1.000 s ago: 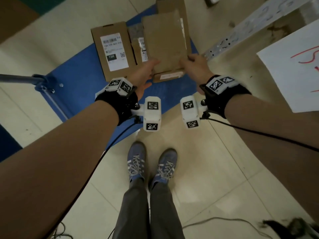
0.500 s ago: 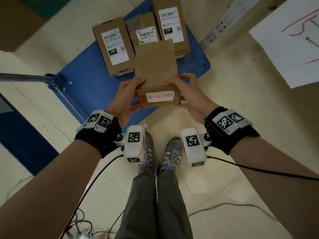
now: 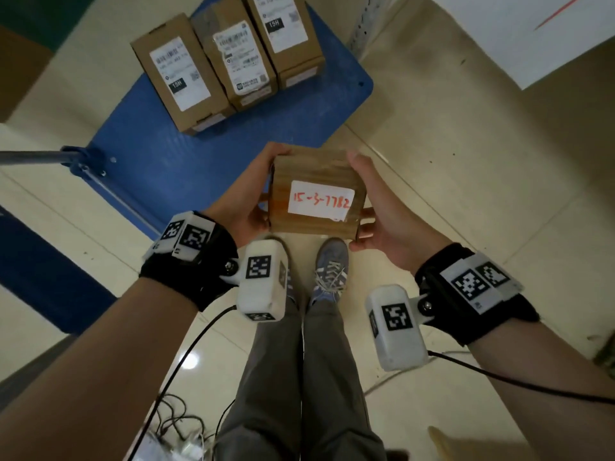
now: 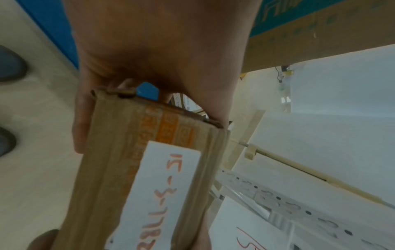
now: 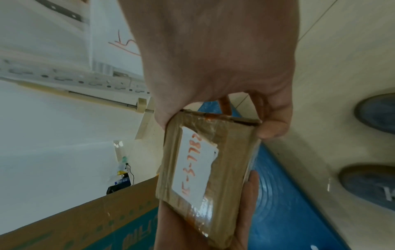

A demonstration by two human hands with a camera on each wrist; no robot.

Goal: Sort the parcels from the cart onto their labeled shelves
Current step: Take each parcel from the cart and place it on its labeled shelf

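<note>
Brown cardboard parcel point(image 3: 316, 194): head view; held between both hands above the floor point(image 3: 466, 201), near the cart's front edge; end face up.
White label point(image 3: 320, 201): on the parcel's upturned face; red handwriting read "15-3-7782".
Left hand point(image 3: 244, 202): gripped the parcel's left side, fingers curled under it.
Right hand point(image 3: 382, 211): gripped the parcel's right side, thumb along the top edge, fingertips at the lower corner.
Blue cart point(image 3: 186, 161): deck on the floor ahead of the person; metal handle post point(image 3: 30, 157) at its left.
Three boxes point(image 3: 229, 58): cardboard, side by side on the cart's far part, touching; printed labels, two marked "15H".
Shoes point(image 3: 329, 271): blue, laced, directly below the parcel.

Parcel point(image 4: 136, 177): left wrist view; taped brown wrap with an orange printed band; label handwriting ran lengthwise.
Left hand point(image 4: 162, 55): palm against the parcel's end, thumb and fingers clasped over its two edges.
Shelf upright point(image 4: 288, 199): white perforated metal, right of the parcel; paper sheet with red marks point(image 4: 245, 240) beside it.

Parcel point(image 5: 205, 169): right wrist view; clear tape over the label.
Right hand point(image 5: 215, 64): pinched the parcel's near end, thumb on one edge, fingers on the other.
Large carton point(image 5: 85, 225): brown with teal print, lower left; contents not discernible.
</note>
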